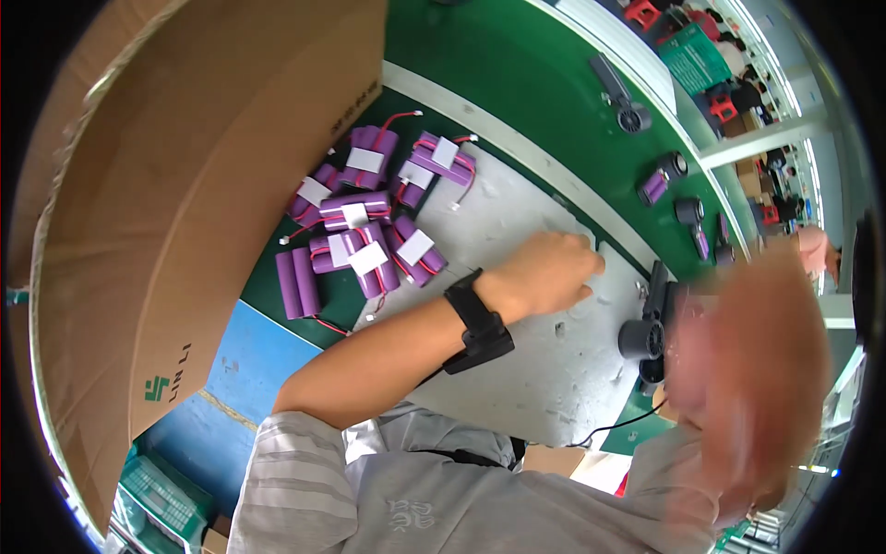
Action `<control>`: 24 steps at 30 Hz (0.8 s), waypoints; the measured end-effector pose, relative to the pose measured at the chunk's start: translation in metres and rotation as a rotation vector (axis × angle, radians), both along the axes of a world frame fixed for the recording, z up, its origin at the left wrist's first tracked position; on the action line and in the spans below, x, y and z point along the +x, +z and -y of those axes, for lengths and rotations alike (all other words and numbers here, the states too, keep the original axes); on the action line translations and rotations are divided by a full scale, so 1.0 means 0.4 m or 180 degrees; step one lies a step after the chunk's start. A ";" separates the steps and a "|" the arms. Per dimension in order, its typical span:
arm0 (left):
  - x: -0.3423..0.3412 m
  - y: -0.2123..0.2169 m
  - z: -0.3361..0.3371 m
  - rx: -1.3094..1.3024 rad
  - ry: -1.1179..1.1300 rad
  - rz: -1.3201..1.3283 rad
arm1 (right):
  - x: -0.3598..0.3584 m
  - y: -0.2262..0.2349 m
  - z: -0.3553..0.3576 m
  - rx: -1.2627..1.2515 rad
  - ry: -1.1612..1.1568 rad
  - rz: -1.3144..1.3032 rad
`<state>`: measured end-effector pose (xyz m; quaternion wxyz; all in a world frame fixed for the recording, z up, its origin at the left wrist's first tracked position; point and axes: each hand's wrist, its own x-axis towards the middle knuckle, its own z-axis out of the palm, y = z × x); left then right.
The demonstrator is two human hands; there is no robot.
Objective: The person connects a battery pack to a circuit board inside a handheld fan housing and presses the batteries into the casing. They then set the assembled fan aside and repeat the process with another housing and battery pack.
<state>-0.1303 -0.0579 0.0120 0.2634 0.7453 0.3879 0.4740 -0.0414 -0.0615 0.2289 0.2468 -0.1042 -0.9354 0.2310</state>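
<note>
My left hand, with a black strap round its wrist, is over a scuffed grey board. Its fingers are curled in, and anything inside them is hidden. Several purple battery packs with red wires and white labels lie in a loose pile beyond my left forearm. Close to the camera on the right, my right hand is raised and smeared by motion, so its fingers cannot be made out. Beside it, black devices with round ends stand at the board's right edge.
A tall cardboard box fills the left side. Across the green bench runs a pale rail. More black round-ended devices sit beyond it, some with purple cells. A green plastic crate is low at left. Other people are far right.
</note>
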 end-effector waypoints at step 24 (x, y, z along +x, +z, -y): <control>-0.048 0.060 0.079 -0.0475 -0.0109 -0.0518 | 0.051 -0.375 -0.547 0.1687 -0.2617 0.2700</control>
